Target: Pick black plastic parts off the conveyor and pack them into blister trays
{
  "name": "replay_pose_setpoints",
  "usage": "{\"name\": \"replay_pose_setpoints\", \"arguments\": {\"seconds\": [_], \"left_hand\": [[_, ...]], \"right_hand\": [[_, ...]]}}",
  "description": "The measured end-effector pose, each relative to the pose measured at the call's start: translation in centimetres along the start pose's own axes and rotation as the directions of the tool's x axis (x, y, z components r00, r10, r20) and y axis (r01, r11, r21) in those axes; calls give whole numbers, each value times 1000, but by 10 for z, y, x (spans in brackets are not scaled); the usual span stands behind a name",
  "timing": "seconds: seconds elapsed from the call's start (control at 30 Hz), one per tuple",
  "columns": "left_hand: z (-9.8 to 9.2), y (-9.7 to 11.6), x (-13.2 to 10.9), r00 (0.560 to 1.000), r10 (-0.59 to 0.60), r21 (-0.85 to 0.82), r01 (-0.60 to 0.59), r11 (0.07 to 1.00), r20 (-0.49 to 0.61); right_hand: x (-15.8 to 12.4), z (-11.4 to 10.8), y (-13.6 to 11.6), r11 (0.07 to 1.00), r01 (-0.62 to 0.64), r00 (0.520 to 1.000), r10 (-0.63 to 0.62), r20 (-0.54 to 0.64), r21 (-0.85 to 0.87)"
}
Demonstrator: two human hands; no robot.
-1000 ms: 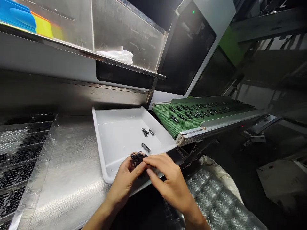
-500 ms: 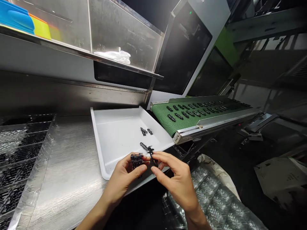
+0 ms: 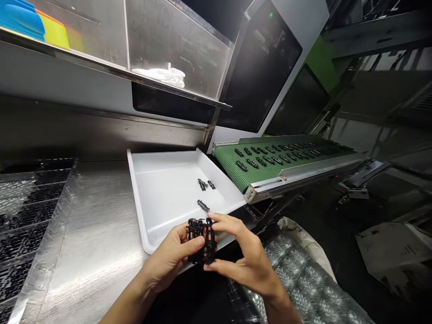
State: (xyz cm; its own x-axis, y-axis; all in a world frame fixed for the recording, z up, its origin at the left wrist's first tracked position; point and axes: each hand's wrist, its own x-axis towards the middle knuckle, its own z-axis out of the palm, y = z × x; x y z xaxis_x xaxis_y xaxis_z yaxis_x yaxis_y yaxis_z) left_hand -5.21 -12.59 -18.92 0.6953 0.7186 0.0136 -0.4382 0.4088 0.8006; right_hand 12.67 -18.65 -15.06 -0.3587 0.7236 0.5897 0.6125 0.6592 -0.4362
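My left hand (image 3: 175, 249) is closed around a small stack of black plastic parts (image 3: 195, 229), its thumb pressed across their front. Between thumb and fingertips, my right hand (image 3: 241, 247) grips one more black plastic part (image 3: 209, 240) by its two ends, upright against the right side of the stack. Both hands are above the near edge of a white tray (image 3: 158, 180). Inside it lie a loose black part (image 3: 203, 205) close to my right fingertips and a few others (image 3: 201, 184) farther back. The lower ends of the held parts are partly hidden by my fingers.
A green conveyor belt (image 3: 229, 168) carrying rows of black parts runs off to the right. Clear compartment trays (image 3: 50, 180) filled with black parts stand at left on the metal table (image 3: 97, 216). More clear trays (image 3: 303, 274) are stacked below right. White gloves (image 3: 162, 75) lie on the shelf.
My right hand has turned its black part upright and brought it against the stack in my left hand. The loose parts in the tray have stayed put.
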Motion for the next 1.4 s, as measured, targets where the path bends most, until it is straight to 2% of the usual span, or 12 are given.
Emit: {"name": "replay_pose_setpoints", "arguments": {"seconds": [0.07,0.27,0.43,0.63,0.83,0.97,1.1,1.27,1.4], "left_hand": [[0,-1,1,1000,-11,-48,10,999,-28],[0,-3,1,999,-51,-117,51,992,4],[-1,-4,3,999,-52,-85,53,995,11],[2,-3,7,999,-28,30,27,999,40],[0,-6,6,991,-65,39,61,997,113],[-1,-4,1,991,-96,30,93,995,92],[1,-2,-2,989,-111,22,110,994,96],[-2,-5,-1,997,-75,-20,75,997,17],[-2,-5,-2,995,-73,-16,74,997,65]], "right_hand": [[0,2,1,999,-32,999,33,-40,39],[-2,11,-1,996,-57,998,55,-40,-65],[-3,11,-2,990,-98,995,100,10,-99],[1,11,3,994,-52,992,62,105,-98],[2,17,8,998,-9,998,13,67,-63],[0,16,8,997,-17,1000,19,22,-70],[-3,14,7,996,-22,999,24,25,-83],[-4,13,6,997,-1,998,-4,-55,-79],[-2,11,4,991,35,999,-37,-18,-129]]}}
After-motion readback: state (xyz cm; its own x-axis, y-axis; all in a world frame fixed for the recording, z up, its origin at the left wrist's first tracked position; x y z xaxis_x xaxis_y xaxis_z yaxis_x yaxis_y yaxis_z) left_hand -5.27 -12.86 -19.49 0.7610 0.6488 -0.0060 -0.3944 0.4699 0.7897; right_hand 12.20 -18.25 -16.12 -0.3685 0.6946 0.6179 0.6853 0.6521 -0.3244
